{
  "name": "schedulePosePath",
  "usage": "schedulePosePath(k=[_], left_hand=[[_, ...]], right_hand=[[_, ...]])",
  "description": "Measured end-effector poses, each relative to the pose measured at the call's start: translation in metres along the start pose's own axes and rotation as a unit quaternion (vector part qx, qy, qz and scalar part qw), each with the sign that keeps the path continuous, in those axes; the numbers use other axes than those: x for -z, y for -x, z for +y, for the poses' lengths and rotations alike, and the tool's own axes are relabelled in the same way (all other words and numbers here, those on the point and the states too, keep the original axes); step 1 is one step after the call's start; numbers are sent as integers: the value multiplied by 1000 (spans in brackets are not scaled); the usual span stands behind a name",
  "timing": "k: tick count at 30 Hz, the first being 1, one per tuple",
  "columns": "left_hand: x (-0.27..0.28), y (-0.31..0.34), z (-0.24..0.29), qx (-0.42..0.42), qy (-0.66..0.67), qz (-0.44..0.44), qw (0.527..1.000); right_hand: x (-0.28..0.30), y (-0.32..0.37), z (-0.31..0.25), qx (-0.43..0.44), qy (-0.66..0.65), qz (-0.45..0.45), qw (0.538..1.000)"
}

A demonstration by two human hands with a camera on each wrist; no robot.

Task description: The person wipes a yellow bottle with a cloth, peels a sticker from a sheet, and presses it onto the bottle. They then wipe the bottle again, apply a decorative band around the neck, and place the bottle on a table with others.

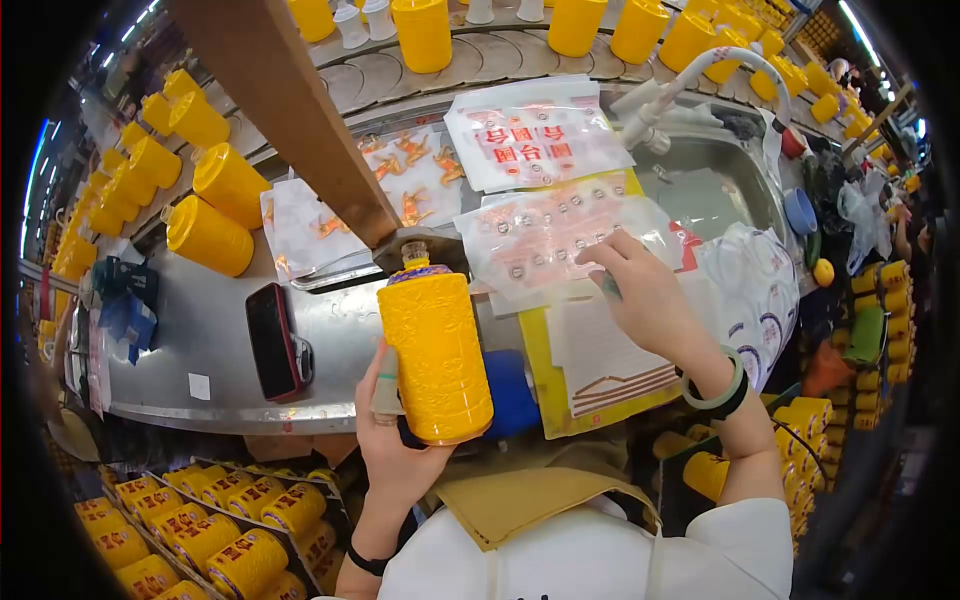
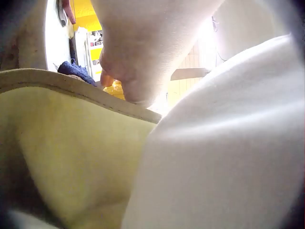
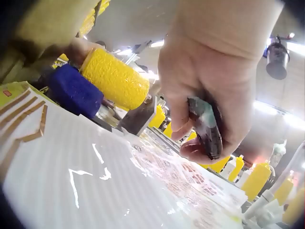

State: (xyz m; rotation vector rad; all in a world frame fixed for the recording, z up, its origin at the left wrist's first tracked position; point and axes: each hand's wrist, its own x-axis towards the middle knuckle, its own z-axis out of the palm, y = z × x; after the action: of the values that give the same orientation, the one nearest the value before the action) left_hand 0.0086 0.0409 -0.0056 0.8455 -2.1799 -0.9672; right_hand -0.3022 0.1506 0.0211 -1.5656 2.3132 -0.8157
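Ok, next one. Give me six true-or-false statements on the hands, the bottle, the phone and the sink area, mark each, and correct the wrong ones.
1. The left hand holds a yellow bottle. True.
2. Both hands grip that bottle. False: the right hand is apart from it, its fingers round a dark piece.
3. In the head view, the phone lies left of the bottle. True.
4. The phone is lit up. False: it shows dark.
5. The tap stands beside the sink. True.
6. In the head view, the bottle's neck points to the picture's bottom. False: it points to the top.
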Motion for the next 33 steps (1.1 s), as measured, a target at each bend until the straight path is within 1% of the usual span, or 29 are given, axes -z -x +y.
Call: schedulePosePath(k=[2, 3, 5, 6, 7, 8, 9, 10, 11, 12, 14, 15, 17, 18, 19, 20, 21, 22, 24, 25, 27, 28, 30, 31, 33], left_hand=[[-1, 2, -4, 32, 28, -14, 999], [-4, 4, -7, 56, 94, -11, 994], [-10, 9, -14, 81, 151, -6, 985], [-11, 9, -18, 89, 172, -7, 981], [-10, 9, -18, 74, 112, -3, 991], [-11, 8, -16, 71, 117, -9, 991], [-10, 8, -13, 79, 122, -14, 989], [-9, 8, -12, 87, 124, -17, 988], [-8, 6, -9, 70, 116, -13, 991], [-7, 6, -9, 70, 113, -11, 991], [-6, 5, -7, 74, 97, -23, 992], [-7, 6, -9, 77, 93, -16, 993], [-5, 9, -16, 39, 46, -19, 998], [-5, 6, -8, 49, 66, -17, 996], [-4, 3, -5, 47, 51, -19, 997], [-2, 2, -3, 44, 39, -24, 998], [1, 2, -1, 46, 20, -36, 998], [3, 1, 1, 50, 15, -27, 998], [5, -1, 4, 17, -11, -36, 999], [3, 0, 1, 15, -15, -25, 999], [5, 0, 2, 15, -22, -24, 999], [6, -1, 3, 10, -26, -28, 999], [8, -4, 2, -1, -28, -25, 999], [8, -4, 1, 5, -5, -33, 999], [8, -4, -3, 18, 23, -43, 999]], right_hand=[[5, 3, 10, 13, 26, -34, 999], [7, 8, 16, -2, 35, -28, 999], [11, 17, 33, 5, 50, -68, 996], [17, 25, 40, -9, 57, -62, 996], [21, 32, 46, -34, 60, -60, 996], [25, 36, 52, -56, 61, -60, 995], [29, 43, 61, -60, 62, -58, 995], [34, 50, 72, -70, 69, -35, 995], [38, 55, 80, -79, 73, -13, 994], [42, 55, 82, -77, 69, -13, 995], [55, 53, 81, -125, 50, 4, 991], [58, 50, 78, -118, 48, 0, 992], [54, 33, 68, -91, 48, 4, 995], [50, 20, 60, -73, 39, -3, 997], [44, 7, 49, -48, 11, -9, 999], [37, -5, 40, -26, -16, -14, 999], [26, -19, 36, 25, -36, 2, 999], [16, -34, 30, 35, -40, -2, 999], [-5, -68, 17, 93, -29, -22, 995], [-17, -86, 12, 99, -32, -26, 994], [-44, -123, 3, 152, 27, -61, 986], [-56, -141, -5, 155, 25, -63, 986], [-80, -175, -20, 126, 52, -113, 984], [-96, -192, -21, 128, 50, -115, 984], [-125, -220, -23, 186, 107, -85, 973]])
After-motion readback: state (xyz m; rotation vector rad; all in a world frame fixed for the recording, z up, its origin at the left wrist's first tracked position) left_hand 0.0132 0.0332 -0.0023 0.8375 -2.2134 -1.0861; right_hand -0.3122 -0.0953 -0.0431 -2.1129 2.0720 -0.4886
